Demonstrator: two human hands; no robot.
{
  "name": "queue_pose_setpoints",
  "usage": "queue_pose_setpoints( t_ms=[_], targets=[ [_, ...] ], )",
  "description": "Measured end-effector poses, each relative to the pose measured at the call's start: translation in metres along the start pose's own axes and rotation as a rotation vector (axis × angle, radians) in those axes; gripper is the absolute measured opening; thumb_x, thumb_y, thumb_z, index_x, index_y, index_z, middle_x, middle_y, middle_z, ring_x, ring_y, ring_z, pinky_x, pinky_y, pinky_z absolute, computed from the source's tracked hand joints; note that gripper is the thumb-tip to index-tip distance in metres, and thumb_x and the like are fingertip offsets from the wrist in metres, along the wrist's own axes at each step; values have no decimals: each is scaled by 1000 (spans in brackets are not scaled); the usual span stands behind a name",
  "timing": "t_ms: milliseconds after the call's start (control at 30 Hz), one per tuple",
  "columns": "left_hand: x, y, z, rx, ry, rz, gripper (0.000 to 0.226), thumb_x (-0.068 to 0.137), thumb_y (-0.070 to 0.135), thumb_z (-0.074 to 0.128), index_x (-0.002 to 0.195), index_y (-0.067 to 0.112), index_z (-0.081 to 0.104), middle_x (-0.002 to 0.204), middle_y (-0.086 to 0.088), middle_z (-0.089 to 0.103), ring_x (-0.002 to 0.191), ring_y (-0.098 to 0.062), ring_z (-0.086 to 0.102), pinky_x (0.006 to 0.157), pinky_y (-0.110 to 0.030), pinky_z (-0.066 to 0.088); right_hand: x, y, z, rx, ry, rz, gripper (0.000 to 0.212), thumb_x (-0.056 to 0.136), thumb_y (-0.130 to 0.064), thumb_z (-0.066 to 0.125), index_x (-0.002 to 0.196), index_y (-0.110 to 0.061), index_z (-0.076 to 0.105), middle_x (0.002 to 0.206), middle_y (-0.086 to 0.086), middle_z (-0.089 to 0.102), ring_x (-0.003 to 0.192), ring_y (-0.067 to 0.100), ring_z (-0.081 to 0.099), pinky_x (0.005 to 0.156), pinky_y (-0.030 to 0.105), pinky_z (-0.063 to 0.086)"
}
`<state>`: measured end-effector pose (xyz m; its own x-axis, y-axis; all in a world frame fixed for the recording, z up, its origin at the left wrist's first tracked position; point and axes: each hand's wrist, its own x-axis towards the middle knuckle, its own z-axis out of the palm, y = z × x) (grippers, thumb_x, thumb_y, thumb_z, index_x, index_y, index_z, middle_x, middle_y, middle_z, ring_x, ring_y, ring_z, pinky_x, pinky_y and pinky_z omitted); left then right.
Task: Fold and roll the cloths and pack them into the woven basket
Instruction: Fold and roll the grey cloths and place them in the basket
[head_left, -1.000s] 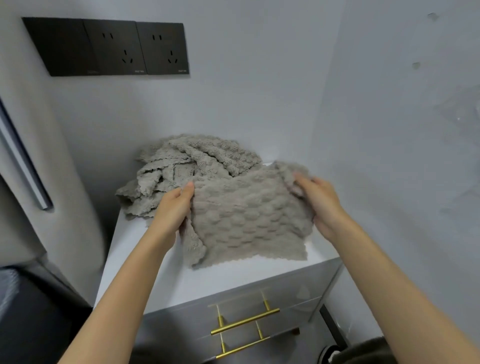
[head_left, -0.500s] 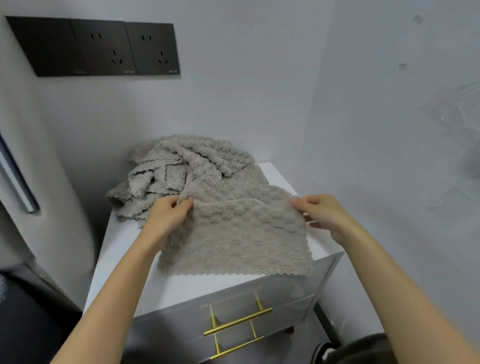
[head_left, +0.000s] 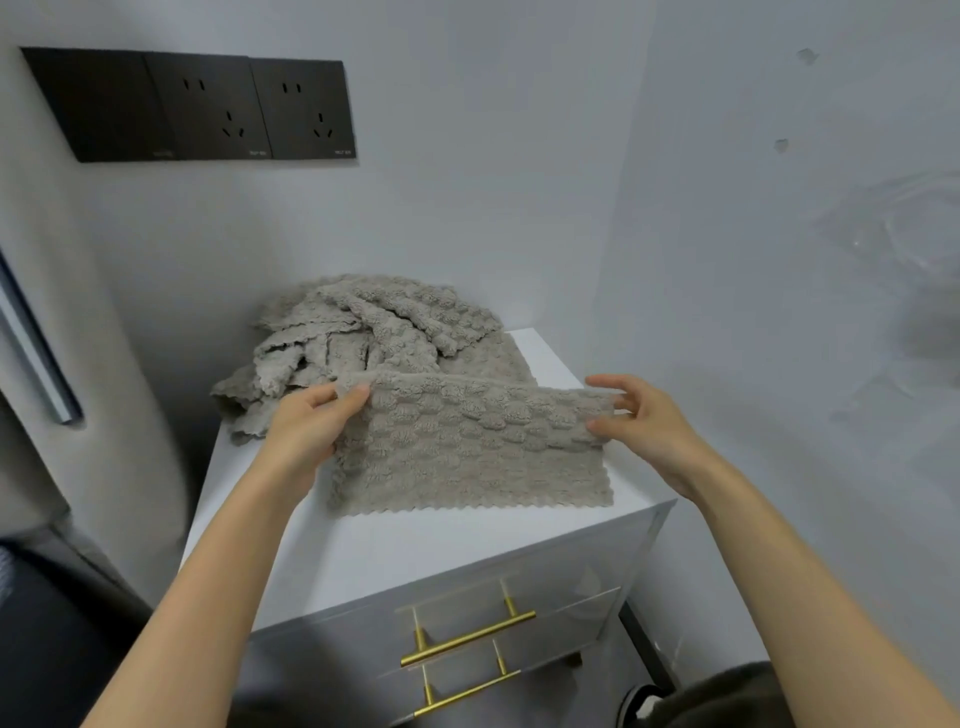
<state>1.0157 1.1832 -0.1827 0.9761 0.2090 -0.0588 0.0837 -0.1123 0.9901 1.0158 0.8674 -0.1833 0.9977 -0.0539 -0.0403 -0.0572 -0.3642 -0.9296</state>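
Observation:
A beige bubble-textured cloth (head_left: 467, 447) lies on the white cabinet top (head_left: 395, 551), with its far edge raised and folded toward me. My left hand (head_left: 306, 431) pinches the cloth's raised left corner between thumb and fingers. My right hand (head_left: 639, 421) pinches the raised right corner. Behind it a heap of several more beige cloths (head_left: 363, 332) is piled at the back of the cabinet top. No woven basket is in view.
The cabinet stands in a corner between white walls, with two drawers and gold handles (head_left: 467, 639) on its front. Black wall sockets (head_left: 208, 109) hang above. A grey curtain (head_left: 78, 364) hangs at the left.
The cloth went from held up, to spread flat on the cabinet top. Now both hands have lifted its far edge and brought it toward me over the rest.

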Motion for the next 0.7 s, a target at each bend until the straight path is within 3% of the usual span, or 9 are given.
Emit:
queue_pose_setpoints(
  t_ms=[67,133,200,267,367,467,567,633,700],
  targets=[
    [-1,1,0,-37,34,71,26,92,30,61,70,17,55,66,3,54,63,-12,50,64,-26,34,0,0,-1,8,73,-70,32,92,-5,58,122,-15,61,108,7,61,94,19,60,80,22,51],
    [-4,5,2,-131,11,132,14,93,30,58,88,22,68,86,25,68,78,9,62,75,-20,44,0,-2,-5,29,171,-164,21,96,-10,53,113,-14,66,100,-1,65,88,12,60,72,14,50],
    [-7,8,4,-200,-12,207,22,93,31,57,103,17,70,110,21,68,99,6,62,83,-20,48,-3,-7,-9,-18,274,-287,19,97,-12,51,104,-15,68,92,-8,66,77,1,57,66,9,45],
    [-11,12,5,-263,1,273,27,92,35,56,103,16,71,103,11,72,93,0,66,75,-15,50,-7,-13,-13,2,341,-393,17,98,-13,50,99,-15,67,88,-11,66,71,-5,55,65,8,43],
    [-17,21,6,-285,47,346,26,88,41,56,85,20,71,78,13,69,71,1,60,70,-12,47,-11,-20,-17,0,439,-478,16,100,-17,46,95,-20,61,94,-7,61,82,1,54,72,13,43],
    [-23,28,10,-320,5,343,24,83,45,59,79,26,74,80,8,71,75,-5,63,70,-19,52,-11,-21,-17,3,473,-464,15,103,-21,36,95,-18,49,94,-4,50,84,6,49,74,19,40],
    [-24,26,15,-257,9,284,25,89,40,60,81,21,73,82,2,72,74,-11,65,65,-24,54,-10,-18,-16,-26,511,-406,17,104,-25,30,96,-16,42,82,-10,47,69,-10,46,62,7,35],
    [-20,19,17,-141,-4,206,37,90,39,60,89,3,67,80,-10,64,72,-20,57,56,-28,46,-5,-13,-18,-127,523,-367,17,104,-28,31,96,-16,42,80,-11,48,69,-7,47,58,6,34],
    [-13,8,17,42,-26,117,41,91,38,60,84,-3,60,72,-11,49,63,-17,44,48,-26,27,2,-5,-18,-224,429,-274,19,102,-31,35,98,-17,46,83,-12,51,74,-1,48,58,11,33]
  ],
)
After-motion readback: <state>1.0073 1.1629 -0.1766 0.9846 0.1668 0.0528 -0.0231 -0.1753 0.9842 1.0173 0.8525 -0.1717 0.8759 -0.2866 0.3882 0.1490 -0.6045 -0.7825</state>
